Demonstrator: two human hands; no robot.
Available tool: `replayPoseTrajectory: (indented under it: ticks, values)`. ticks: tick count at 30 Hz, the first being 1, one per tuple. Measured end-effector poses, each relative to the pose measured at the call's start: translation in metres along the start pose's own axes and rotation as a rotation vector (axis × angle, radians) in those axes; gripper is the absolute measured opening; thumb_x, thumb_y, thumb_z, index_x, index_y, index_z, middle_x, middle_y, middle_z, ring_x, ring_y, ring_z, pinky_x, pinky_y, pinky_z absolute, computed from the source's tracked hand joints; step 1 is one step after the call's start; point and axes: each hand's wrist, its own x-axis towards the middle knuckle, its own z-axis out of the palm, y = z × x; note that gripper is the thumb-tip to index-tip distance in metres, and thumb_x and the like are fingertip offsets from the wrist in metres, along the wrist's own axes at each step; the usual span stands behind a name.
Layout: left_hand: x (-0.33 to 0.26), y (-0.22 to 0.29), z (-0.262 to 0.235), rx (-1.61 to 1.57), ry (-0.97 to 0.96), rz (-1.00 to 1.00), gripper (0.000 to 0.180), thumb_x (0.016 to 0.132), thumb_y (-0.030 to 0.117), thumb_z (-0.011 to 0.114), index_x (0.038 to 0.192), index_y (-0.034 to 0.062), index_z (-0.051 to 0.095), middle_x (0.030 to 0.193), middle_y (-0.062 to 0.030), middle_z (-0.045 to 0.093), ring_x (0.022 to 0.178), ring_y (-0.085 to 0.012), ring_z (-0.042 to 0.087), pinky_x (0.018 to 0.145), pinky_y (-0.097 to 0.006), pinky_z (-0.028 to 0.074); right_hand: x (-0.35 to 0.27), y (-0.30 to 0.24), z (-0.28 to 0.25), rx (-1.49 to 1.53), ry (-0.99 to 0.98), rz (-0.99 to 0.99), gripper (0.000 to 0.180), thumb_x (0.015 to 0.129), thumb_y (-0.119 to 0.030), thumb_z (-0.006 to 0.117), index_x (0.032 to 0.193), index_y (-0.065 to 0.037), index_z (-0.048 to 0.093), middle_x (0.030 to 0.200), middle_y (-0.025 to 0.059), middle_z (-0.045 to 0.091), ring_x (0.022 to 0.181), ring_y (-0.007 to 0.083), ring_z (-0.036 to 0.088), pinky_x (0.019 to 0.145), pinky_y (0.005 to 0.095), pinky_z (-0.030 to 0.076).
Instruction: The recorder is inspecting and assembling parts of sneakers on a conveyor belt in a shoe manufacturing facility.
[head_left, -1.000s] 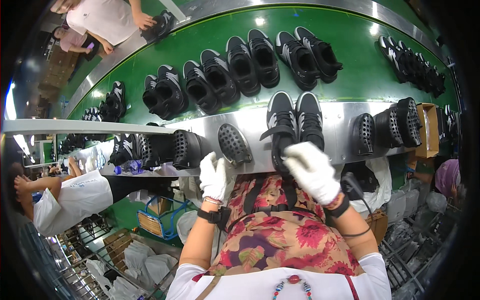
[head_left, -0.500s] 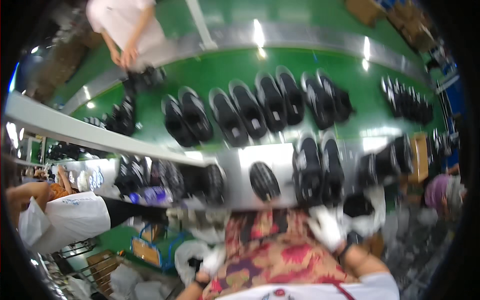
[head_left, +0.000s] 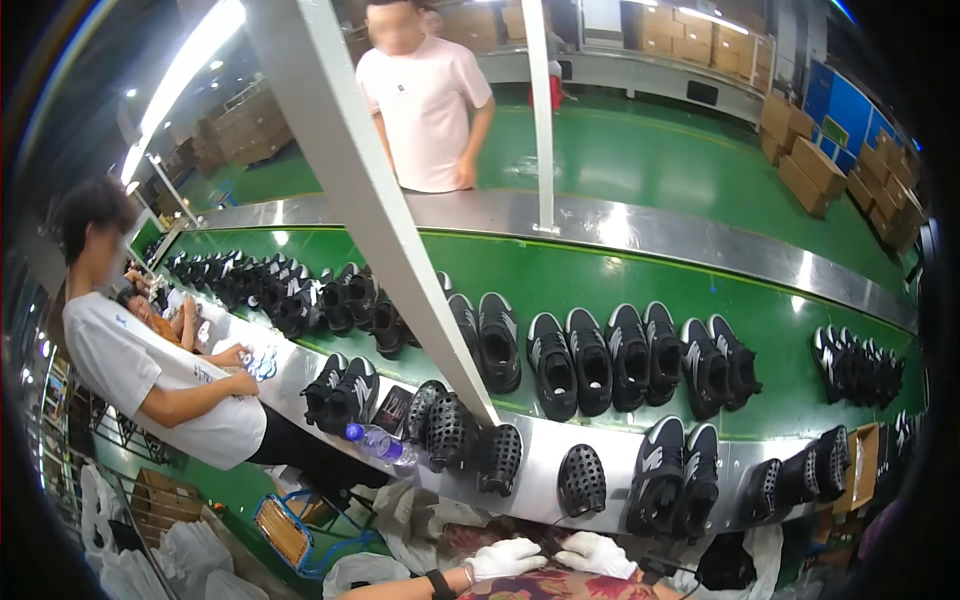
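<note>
My left hand (head_left: 503,560) and my right hand (head_left: 597,555), both in white gloves, are close together at the lower edge, over my flowered apron (head_left: 560,585). Their fingers stretch toward each other, loosely apart; nothing shows clearly held, though a dark patch lies between them. Just beyond, on the metal ledge, lies a black toe-shaped piece full of holes (head_left: 582,480). To its right stands a pair of black sneakers (head_left: 672,478) with grey toes. A second holed black piece (head_left: 500,460) lies to the left, by the white post.
More sneakers (head_left: 605,360) stand in pairs on the green belt (head_left: 660,270). A purple-labelled bottle (head_left: 380,444) lies left on the ledge. A slanting white post (head_left: 375,180) crosses the view. One person (head_left: 170,370) stands at left, another (head_left: 425,110) across the belt. An open carton (head_left: 862,465) is at right.
The view has tilted up, showing more of the far side. My hands, wide apart before, have come together at my front. The person across now stands with arms lowered, away from the shoes.
</note>
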Motion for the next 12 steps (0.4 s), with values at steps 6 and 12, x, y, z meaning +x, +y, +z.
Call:
replayPoseTrajectory:
  ticks: [6, 12]
  values:
    - [0.025, 0.033, -0.010, -0.276, -0.186, -0.231, 0.049, 0.102, 0.051, 0.045, 0.115, 0.0067, 0.062, 0.103, -0.0124, 0.064, 0.096, -0.0256, 0.059, 0.091, -0.036, 0.045, -0.069, 0.033, -0.004, 0.243, 0.307, -0.064, 0.016, 0.088, -0.009, 0.062, 0.103, -0.004, 0.067, 0.085, 0.0182, 0.062, 0.079, 0.0375, 0.062, 0.071, 0.0426, 0.051]
    - [0.051, 0.101, -0.004, 0.082, -0.379, -0.099, 0.082, 0.085, 0.068, 0.059, 0.128, -0.0015, 0.056, 0.127, -0.0260, 0.061, 0.117, -0.0390, 0.059, 0.098, -0.043, 0.047, -0.052, 0.018, -0.005, 0.590, 0.450, 0.174, 0.021, 0.084, -0.018, 0.068, 0.100, -0.004, 0.067, 0.081, 0.0146, 0.065, 0.073, 0.0288, 0.063, 0.068, 0.0390, 0.051]
